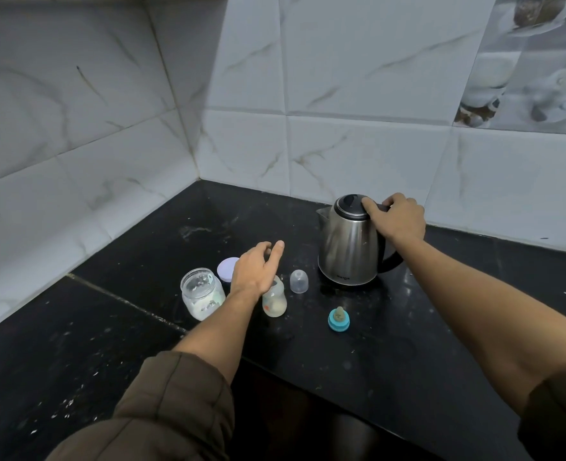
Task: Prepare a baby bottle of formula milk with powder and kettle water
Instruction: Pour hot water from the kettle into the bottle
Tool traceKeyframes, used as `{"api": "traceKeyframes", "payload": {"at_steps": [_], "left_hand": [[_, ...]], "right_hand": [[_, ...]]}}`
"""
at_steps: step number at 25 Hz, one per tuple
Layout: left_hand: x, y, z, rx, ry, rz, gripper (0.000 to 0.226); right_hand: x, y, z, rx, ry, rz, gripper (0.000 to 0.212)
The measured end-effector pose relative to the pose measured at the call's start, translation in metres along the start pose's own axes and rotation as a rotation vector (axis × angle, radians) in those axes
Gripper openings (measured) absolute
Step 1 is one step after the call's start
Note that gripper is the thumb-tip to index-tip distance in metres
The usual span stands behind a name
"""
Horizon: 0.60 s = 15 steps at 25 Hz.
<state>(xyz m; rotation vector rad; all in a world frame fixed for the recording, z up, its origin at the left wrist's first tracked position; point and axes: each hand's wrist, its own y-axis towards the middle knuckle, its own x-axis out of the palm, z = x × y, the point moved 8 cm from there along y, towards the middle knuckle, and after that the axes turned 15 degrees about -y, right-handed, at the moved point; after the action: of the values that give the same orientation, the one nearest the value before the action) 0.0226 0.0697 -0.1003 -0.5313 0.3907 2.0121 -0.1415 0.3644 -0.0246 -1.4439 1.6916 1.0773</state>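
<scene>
I got a dim, cool, greyish picture. Soft, even light fell mostly on the wall tiles (358, 78), with a darker band of shade beside the corner. The black surface (408, 327) read very dark, with only faint pale sheen near its back edge. The steel kettle (348, 247) showed soft streaks of glare. Tile joints bowed toward the frame edges, and the sleeve (161, 410) at the bottom looked slightly soft.

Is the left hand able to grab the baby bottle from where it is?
Probably yes. The left hand hovers open just over the bottle, with nothing between them. The jar and clear cap stand apart on either side, leaving room to close around it. The right hand grips the kettle.
</scene>
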Motion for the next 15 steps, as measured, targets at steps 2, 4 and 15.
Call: {"api": "traceKeyframes", "payload": {"at_steps": [2,4,15], "left_hand": [[-0.002,-0.004,-0.011,-0.049,-0.022,-0.013,0.075],[0.000,-0.009,-0.022,-0.109,-0.092,-0.050,0.087],[0.002,-0.023,-0.053,-0.140,0.055,-0.174,0.052]], "right_hand": [[-0.002,-0.002,0.006,0.035,0.044,0.011,0.070],[-0.003,-0.005,0.012,0.074,0.091,0.005,0.072],[0.000,-0.033,0.026,0.305,0.098,0.059,0.068]]}}
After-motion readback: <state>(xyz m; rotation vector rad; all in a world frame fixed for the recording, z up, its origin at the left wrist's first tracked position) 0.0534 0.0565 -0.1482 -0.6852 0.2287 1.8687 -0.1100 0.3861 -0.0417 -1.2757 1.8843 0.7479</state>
